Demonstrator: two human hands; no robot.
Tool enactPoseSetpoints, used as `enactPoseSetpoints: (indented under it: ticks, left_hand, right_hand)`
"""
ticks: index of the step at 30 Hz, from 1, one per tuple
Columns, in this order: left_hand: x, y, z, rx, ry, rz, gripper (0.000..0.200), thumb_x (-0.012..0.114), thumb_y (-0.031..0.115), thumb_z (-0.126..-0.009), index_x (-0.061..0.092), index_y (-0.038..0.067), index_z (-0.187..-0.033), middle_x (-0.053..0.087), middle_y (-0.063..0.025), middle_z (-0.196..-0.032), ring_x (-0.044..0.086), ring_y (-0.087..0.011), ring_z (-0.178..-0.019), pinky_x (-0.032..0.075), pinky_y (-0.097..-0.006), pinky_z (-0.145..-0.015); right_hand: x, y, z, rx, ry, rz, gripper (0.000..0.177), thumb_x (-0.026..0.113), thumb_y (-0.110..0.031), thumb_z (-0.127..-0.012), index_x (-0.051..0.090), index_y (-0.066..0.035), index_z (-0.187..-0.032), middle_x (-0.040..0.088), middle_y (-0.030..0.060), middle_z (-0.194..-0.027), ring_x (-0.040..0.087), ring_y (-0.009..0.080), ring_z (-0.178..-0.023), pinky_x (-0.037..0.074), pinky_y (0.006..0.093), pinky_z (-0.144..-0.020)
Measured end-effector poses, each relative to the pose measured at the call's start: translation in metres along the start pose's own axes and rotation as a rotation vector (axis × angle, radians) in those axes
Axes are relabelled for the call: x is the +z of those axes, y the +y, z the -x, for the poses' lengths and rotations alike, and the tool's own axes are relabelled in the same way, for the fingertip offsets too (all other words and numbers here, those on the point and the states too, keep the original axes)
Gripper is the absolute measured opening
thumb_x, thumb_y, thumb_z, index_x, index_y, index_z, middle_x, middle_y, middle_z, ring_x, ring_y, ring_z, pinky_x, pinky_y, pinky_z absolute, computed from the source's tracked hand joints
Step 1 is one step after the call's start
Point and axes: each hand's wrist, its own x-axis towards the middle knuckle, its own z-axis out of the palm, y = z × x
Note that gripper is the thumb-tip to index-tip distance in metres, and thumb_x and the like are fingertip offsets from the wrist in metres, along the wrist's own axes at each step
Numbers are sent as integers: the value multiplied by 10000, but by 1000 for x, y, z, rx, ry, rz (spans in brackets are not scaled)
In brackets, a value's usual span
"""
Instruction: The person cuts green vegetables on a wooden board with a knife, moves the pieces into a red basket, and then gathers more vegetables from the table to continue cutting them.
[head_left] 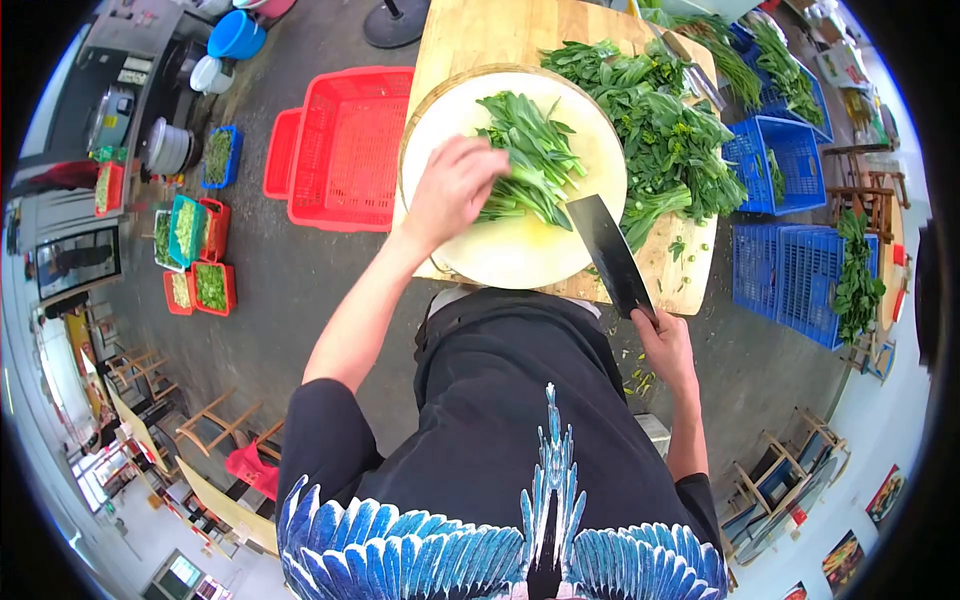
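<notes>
On the round chopping board (440, 120) lies a bunch of leafy greens (535, 135), its pale stems toward me and leaves spread toward the far side. My left hand (460, 190) hovers at the left edge of the stems, its bent fingers smeared by motion. My right hand (665, 345) is closed around the handle of a cleaver (612, 255). The dark, wide blade slants up and left, its tip overlapping the board's right edge beside the stems. A large pile of uncut greens with small yellow buds (670, 130) rests to the board's right.
The board stands on a wooden table (480, 35). A red plastic basket (345, 150) sits to its left. Blue crates (790, 165) line the right side, some holding greens. Small baskets of cut vegetables (212, 285) are on the floor further left. Trimmings lie near the table's right corner.
</notes>
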Motion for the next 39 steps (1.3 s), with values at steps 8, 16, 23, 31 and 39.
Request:
enactPoseSetpoints:
  ticks: [8,16,23,31,39]
  left_hand:
    - [13,-3,41,-364,-237,203,264,822,90,-901,771,56,-1157,766,-115,-1234,702,-343,-1176,531,-494,-1046]
    - [13,2,49,-341,-213,68,281,833,119,-868,768,87,-1139,718,-94,-1153,698,-347,-1077,542,-484,-975]
    - [7,-5,44,-359,-264,45,320,792,136,-901,712,81,-1207,734,-144,-1158,707,-360,-1059,548,-496,-961]
    - [-13,-13,34,-475,-276,204,456,701,174,-989,656,93,-1436,781,-210,-1212,759,-408,-1089,606,-489,-923]
    - [4,-33,44,-801,-336,628,329,596,79,-1012,686,22,-1323,772,-71,-1128,706,-178,-1030,553,-333,-942]
  right_hand:
    - [7,-4,6,-24,34,6,259,722,-255,-1062,779,-2,-1055,583,207,-654,543,325,-551,455,423,-591]
    - [19,-27,-20,-257,-137,258,265,696,-289,-1047,786,-43,-1006,687,245,-740,698,462,-716,553,537,-687]
    - [28,-45,-49,-318,-210,349,272,661,-301,-1059,774,-54,-1034,716,246,-768,713,472,-744,565,562,-708]
    - [48,-47,-54,-236,-96,167,296,652,-300,-1073,771,-40,-996,699,249,-750,700,475,-718,549,556,-688]
    - [39,-50,-43,-258,-223,207,319,658,-318,-1066,753,-32,-962,705,252,-782,712,470,-782,547,555,-726]
